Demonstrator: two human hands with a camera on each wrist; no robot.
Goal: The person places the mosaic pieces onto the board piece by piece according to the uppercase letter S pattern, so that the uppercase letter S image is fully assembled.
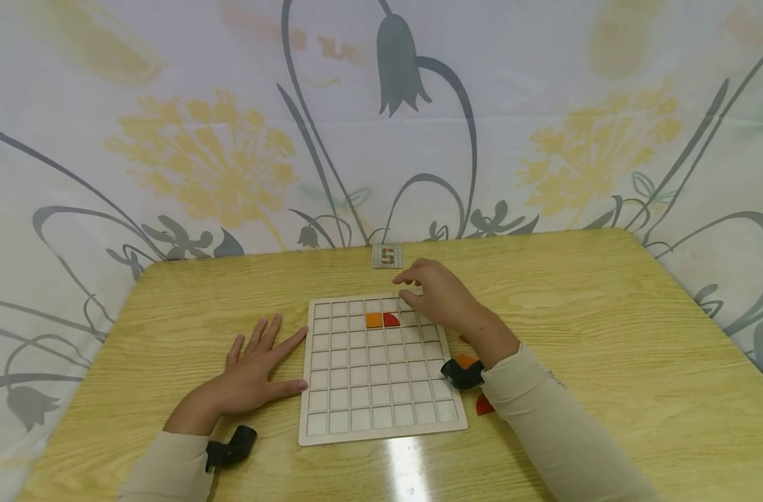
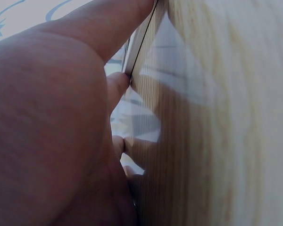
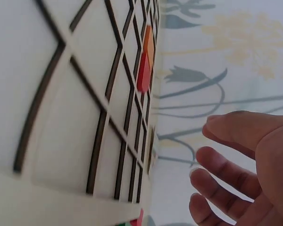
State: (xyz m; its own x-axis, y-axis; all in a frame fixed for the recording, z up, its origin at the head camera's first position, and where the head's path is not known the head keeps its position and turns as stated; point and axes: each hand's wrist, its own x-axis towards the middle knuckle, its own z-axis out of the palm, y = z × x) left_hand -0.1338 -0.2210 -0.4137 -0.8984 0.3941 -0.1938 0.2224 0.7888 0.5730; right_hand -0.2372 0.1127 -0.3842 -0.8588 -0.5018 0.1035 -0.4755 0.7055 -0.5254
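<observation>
A pale square grid board [image 1: 356,380] lies on the wooden table. In one of its upper rows an orange square tile [image 1: 373,320] sits beside a red quarter-round tile [image 1: 390,319]. My left hand [image 1: 250,380] is spread flat on the table, its thumb and index fingertips at the board's left edge. Over the board's upper right corner hovers my right hand [image 1: 441,296], fingers loosely bent and thumb apart from them. The right wrist view shows nothing between the fingers [image 3: 226,169] and thumb of that hand.
Beyond the board lies a small pattern card [image 1: 387,256] with a coloured figure on a grid. Right of the board, partly under my right forearm, are a red tile [image 1: 485,404] and an orange tile [image 1: 466,360]. A flower-printed cloth [image 1: 356,139] hangs behind the table.
</observation>
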